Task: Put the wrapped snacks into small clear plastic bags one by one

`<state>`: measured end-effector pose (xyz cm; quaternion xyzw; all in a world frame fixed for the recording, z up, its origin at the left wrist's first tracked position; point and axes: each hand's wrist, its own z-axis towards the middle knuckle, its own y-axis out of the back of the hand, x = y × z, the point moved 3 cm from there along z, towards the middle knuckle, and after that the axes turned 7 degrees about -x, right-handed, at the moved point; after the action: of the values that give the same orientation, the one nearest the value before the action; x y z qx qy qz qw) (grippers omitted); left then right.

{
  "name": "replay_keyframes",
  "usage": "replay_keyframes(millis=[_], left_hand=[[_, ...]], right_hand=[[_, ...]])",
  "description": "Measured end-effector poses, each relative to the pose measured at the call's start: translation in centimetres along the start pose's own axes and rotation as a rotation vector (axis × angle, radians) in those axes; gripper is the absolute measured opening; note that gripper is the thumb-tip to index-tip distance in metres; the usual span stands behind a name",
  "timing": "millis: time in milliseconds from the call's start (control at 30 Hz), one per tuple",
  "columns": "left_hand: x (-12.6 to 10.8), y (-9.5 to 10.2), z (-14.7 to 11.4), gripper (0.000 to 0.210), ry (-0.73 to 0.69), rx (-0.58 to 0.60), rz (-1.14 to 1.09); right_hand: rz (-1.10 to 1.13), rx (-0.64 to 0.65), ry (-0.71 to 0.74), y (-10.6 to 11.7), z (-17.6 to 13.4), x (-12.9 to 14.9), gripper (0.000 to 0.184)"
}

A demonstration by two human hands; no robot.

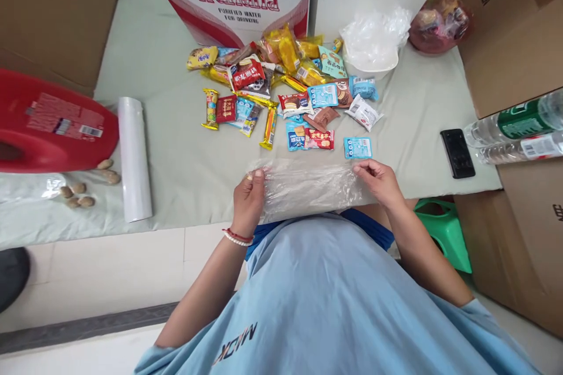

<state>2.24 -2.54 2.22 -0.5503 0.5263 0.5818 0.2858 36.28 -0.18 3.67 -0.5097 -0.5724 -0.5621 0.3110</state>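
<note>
A clear plastic bag [310, 187] lies stretched out flat at the table's front edge, close to my body. My left hand [249, 199] pinches its left end between thumb and fingers. At the other end, my right hand [382, 180] grips the plastic by a corner. Just beyond the bag is a small blue snack packet [358, 147], near my right fingertips. Farther back spreads a heap of wrapped snacks, among them a red-and-white packet [319, 139], a yellow stick-shaped packet [268, 127] and a white packet [364, 112].
A roll of plastic [135, 158] and a red container [57, 123] stand left, beside several walnut-like nuts [86, 201]. Behind the snacks are a Wahaha carton [246, 0] and a white bowl [372, 63] with crumpled plastic. A black phone [458, 153] and bottles [519, 123] lie right.
</note>
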Motion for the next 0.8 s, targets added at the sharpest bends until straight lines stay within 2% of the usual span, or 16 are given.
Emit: replay_keyframes(millis=[100, 167, 300, 367, 467, 533, 600, 700, 800], left_hand=[[-0.4, -0.2, 0.3, 0.031, -0.131, -0.049, -0.067], [-0.3, -0.2, 0.4, 0.024, -0.154, -0.090, -0.140], [-0.6, 0.2, 0.1, 0.010, -0.241, -0.154, -0.107], [-1.1, 0.3, -0.4, 0.008, -0.295, -0.159, -0.062], [-1.8, 0.1, -1.1, 0.008, -0.327, -0.116, -0.064], [-2.0, 0.0, -1.5, 0.008, -0.321, -0.064, -0.088], [-2.1, -0.1, -1.8, 0.012, -0.298, 0.023, -0.143], [-1.9, 0.0, -1.9, 0.029, -0.160, 0.113, -0.341], [-1.1, 0.0, -1.6, 0.045, 0.128, 0.031, -0.427]], right_hand=[[-0.055, -0.034, 0.104, 0.2, 1.4, 0.8, 0.027], [-0.119, -0.064, 0.158, 0.5, 1.6, 1.5, 0.024], [-0.247, -0.143, 0.353, 0.3, -0.1, 4.0, 0.029], [-0.269, -0.068, 0.482, -1.0, -1.8, 5.4, 0.034], [-0.330, 0.133, 0.647, -4.4, -3.8, 6.2, 0.041], [-0.381, 0.202, 0.749, -6.8, -4.2, 5.7, 0.028], [-0.408, 0.224, 0.839, -8.8, -3.9, 4.9, 0.020], [-0.407, 0.257, 0.939, -10.4, -3.1, 3.9, 0.023], [-0.414, 0.302, 1.002, -10.7, -2.8, 3.9, 0.025]])
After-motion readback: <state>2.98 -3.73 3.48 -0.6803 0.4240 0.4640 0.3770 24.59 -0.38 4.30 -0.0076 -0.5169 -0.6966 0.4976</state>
